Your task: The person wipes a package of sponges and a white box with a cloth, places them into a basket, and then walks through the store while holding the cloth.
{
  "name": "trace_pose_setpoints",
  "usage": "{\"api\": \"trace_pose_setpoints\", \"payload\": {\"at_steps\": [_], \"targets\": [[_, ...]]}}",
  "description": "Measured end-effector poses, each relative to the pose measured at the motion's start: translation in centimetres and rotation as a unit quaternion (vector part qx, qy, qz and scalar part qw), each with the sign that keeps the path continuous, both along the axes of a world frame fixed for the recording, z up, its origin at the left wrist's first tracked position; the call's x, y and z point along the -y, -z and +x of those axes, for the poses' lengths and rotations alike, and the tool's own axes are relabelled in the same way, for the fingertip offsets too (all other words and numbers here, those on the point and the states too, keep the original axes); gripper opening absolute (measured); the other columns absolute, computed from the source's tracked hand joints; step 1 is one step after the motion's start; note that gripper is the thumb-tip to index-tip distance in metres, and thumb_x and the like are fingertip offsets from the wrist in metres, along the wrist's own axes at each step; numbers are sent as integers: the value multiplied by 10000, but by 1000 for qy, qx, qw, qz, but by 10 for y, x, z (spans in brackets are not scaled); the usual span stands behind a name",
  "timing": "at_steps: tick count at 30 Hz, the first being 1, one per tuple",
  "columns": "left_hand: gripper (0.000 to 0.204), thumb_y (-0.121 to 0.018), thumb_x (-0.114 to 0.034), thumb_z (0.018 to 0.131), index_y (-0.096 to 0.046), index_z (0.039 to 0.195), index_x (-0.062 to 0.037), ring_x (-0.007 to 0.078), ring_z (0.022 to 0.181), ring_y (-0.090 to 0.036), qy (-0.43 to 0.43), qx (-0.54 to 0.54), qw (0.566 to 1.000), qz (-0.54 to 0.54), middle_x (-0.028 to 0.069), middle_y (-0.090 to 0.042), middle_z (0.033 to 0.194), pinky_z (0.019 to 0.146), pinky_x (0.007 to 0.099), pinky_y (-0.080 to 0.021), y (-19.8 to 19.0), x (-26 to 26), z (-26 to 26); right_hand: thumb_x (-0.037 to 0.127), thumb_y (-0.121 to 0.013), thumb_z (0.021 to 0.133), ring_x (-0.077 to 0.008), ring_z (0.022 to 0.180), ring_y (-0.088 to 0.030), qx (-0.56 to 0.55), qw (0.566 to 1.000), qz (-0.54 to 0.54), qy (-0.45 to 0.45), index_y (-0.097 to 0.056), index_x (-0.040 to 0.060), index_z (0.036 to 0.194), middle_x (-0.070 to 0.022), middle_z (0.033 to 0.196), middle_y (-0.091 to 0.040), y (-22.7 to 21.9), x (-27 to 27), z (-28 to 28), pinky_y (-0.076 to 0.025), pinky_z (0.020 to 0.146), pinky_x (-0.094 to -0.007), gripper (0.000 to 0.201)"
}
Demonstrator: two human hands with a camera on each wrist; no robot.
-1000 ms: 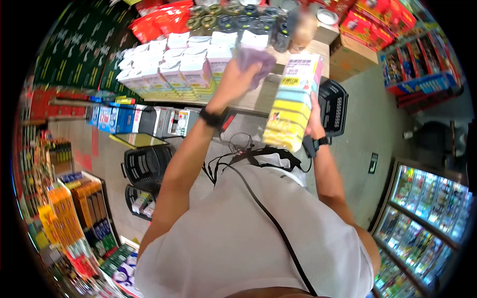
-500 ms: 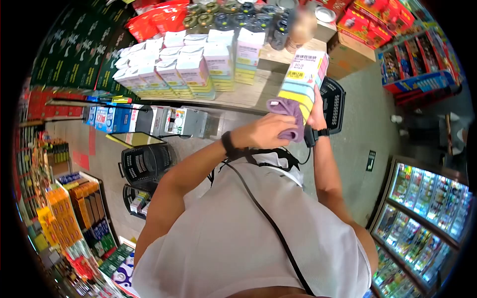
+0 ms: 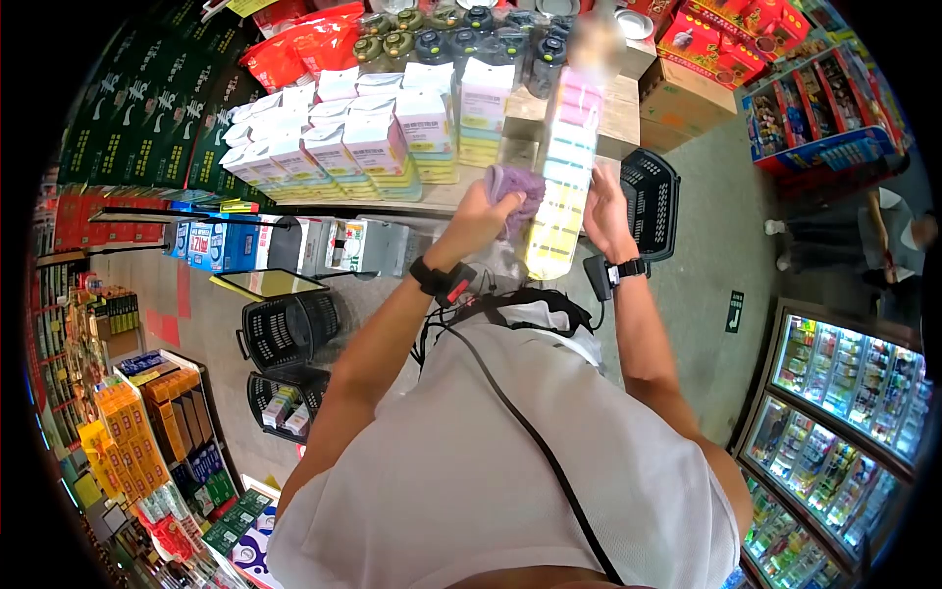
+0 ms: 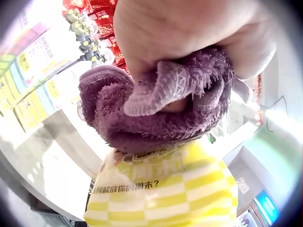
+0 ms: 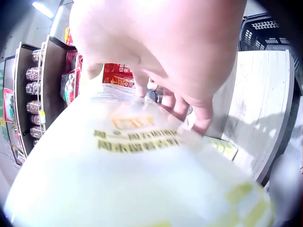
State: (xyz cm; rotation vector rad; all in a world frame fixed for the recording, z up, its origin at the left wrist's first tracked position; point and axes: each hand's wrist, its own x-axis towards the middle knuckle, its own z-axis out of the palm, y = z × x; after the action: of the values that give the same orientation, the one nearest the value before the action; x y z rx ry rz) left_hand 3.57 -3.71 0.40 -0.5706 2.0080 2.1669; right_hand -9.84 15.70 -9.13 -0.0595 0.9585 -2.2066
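"How's the striped pack?"

"Likely light, squashy, slick; best held mid-sides. It's between my hands."

"Your grip?"

"My left hand grips a purple cloth; whether my right hand closes round the pack, I can't tell."

Two hands, one cloth, two wrist straps, three baskets, two red bags and over ten striped packs show, the packs too crowded to count exactly.
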Motion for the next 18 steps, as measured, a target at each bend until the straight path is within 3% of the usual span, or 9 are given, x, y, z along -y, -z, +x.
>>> {"api": "trace_pose_setpoints", "payload": {"at_steps": [4,6,7,9,12,13,15,18], "targets": [[249,-601,-134,884,-619,1083,15,73,731,-552,-49,-78,995,22,35,-632,866,634,249,-456,16,-1,0,373,-458,1012,-195,1091,-576,-69,997,32,12,-453,35,1348,-90,1237,-583,4,3,8,-473,957,-355,477],[258,-608,-149,884,-613,1078,22,96,758,-565,-25,-82,996,16,36,-633,874,671,266,-469,22,-3,0,313,-477,1013,-186,1082,-578,31,996,17,-80,-484,31,1319,-74,1190,-606,-7,-1,16,-476,955,-337,417],[258,-608,-149,884,-613,1078,22,96,758,-565,-25,-82,996,15,36,-633,874,671,266,-469,26,-1,0,291,-461,1020,-186,1105,-565,90,989,1,-121,-441,52,1357,-69,1239,-575,10,-1,10,-476,962,-341,413],[276,-612,-158,887,-602,1090,27,126,812,-586,36,-87,995,-14,48,-645,901,740,291,-483,27,9,-3,278,-454,1023,-186,1122,-556,80,991,-1,-104,-410,67,1379,-68,1277,-548,13,-1,14,-476,965,-345,416],[281,-615,-164,887,-604,1087,33,145,867,-598,13,-114,993,-27,67,-656,932,807,306,-484,18,21,-4,244,-428,1033,-183,1179,-522,58,995,-7,-80,-330,105,1431,-65,1370,-472,12,1,18,-471,979,-355,433],[281,-615,-164,887,-604,1087,33,145,867,-598,12,-115,993,-28,67,-656,932,807,306,-484,21,28,-8,252,-446,1026,-185,1169,-533,35,997,-17,-61,-337,95,1426,-71,1350,-490,6,2,22,-479,971,-355,443],[196,-588,-105,910,-598,1074,1,100,813,-594,-38,-170,975,-141,44,-635,923,675,246,-484,31,45,-23,259,-464,1019,-187,1160,-543,12,999,-28,-42,-344,85,1421,-76,1330,-509,7,1,26,-487,962,-356,454],[220,-590,-129,908,-606,1080,7,101,814,-594,-31,-197,971,-133,59,-648,927,689,257,-489,-9,63,-47,287,-517,996,-187,1109,-583,56,996,-17,-61,-365,64,1399,-91,1279,-552,18,0,29,-513,924,-348,485]]}}
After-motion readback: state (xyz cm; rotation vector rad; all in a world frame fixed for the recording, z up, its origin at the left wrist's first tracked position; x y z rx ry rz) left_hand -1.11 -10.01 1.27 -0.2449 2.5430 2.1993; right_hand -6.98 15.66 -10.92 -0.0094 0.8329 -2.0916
